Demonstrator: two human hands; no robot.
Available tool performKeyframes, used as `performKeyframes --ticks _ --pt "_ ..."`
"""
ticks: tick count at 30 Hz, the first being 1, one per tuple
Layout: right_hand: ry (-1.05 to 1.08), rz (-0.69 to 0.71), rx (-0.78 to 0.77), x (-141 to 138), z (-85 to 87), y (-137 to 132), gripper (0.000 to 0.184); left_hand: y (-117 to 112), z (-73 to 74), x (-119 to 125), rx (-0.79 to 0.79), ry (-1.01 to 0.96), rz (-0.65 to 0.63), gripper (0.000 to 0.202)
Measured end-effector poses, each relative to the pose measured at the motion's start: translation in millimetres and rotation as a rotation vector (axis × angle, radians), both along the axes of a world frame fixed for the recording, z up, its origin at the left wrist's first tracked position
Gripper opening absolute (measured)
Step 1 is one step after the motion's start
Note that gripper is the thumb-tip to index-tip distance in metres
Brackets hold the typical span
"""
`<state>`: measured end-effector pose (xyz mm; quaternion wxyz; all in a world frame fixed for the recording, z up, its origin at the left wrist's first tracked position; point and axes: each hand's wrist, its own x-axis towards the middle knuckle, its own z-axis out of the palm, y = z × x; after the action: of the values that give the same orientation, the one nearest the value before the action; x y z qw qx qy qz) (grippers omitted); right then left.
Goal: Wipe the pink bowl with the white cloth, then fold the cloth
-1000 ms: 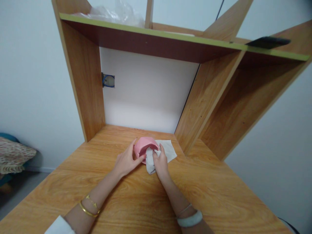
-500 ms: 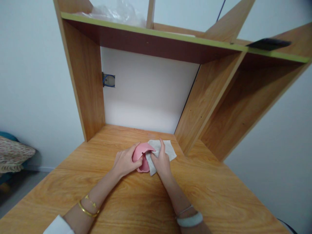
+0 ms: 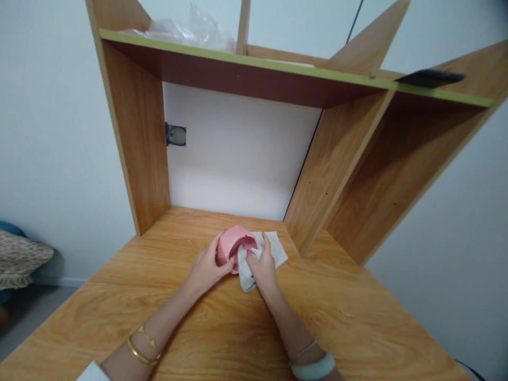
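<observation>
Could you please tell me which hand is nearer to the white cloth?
Right. The right hand grips the white cloth; the left hand holds the pink bowl beside it.

A wooden desk (image 3: 349, 317) carries a shelf (image 3: 278, 66) holding crumpled plastic (image 3: 190, 32) and a black object (image 3: 431, 78).

the bowl (image 3: 233, 244) sits on the surface (image 3: 222, 328), left hand (image 3: 206, 267) on its left, cloth (image 3: 260, 256) and right hand (image 3: 262, 270) on its right, below the shelf (image 3: 246, 61).
</observation>
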<state>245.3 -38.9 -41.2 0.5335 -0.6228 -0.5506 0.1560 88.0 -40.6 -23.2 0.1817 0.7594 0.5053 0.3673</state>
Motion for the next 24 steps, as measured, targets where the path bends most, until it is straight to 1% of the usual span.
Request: performKeyframes --ticks 2,4,6,9,11,14,16,19,22,24 --pt "-0.027 -0.012 0.007 -1.5 1.9 -0.5 0.071 0.4 4.3 -3.7 0.002 0.089 0.069 0.065" --pt "-0.085 -0.014 0.008 -1.0 3.2 -1.3 0.073 -0.2 9.4 -7.2 0.01 0.184 0.106 0.062" --pt "-0.158 -0.005 -0.006 1.1 3.8 -2.1 0.072 -1.7 13.6 -9.7 0.028 0.255 0.106 0.06" --pt "-0.232 0.023 -0.022 4.3 2.7 -2.2 0.069 -4.7 17.2 -11.3 0.067 0.297 0.053 0.06" --pt "-0.224 0.058 -0.014 5.3 0.2 -1.6 0.067 -5.9 18.2 -11.3 0.089 0.296 0.023 0.06" --pt "-0.135 0.095 0.024 4.5 -5.5 -0.1 0.063 -5.6 18.5 -10.5 0.081 0.253 0.041 0.062" --pt "-0.064 0.073 0.039 3.3 -9.4 1.3 0.061 -4.6 17.6 -9.4 0.047 0.199 0.068 0.065" --pt "0.028 0.006 0.051 1.8 -13.1 3.9 0.059 -4.3 14.7 -5.9 0.007 0.137 0.069 0.072" --pt "0.086 -0.01 0.077 1.4 -12.8 5.9 0.057 -5.9 11.4 -1.2 0.008 0.091 0.034 0.075" --pt "0.085 -0.001 0.078 1.5 -9.8 5.6 0.058 -6.6 10.7 0.4 0.003 0.062 0.032 0.074"
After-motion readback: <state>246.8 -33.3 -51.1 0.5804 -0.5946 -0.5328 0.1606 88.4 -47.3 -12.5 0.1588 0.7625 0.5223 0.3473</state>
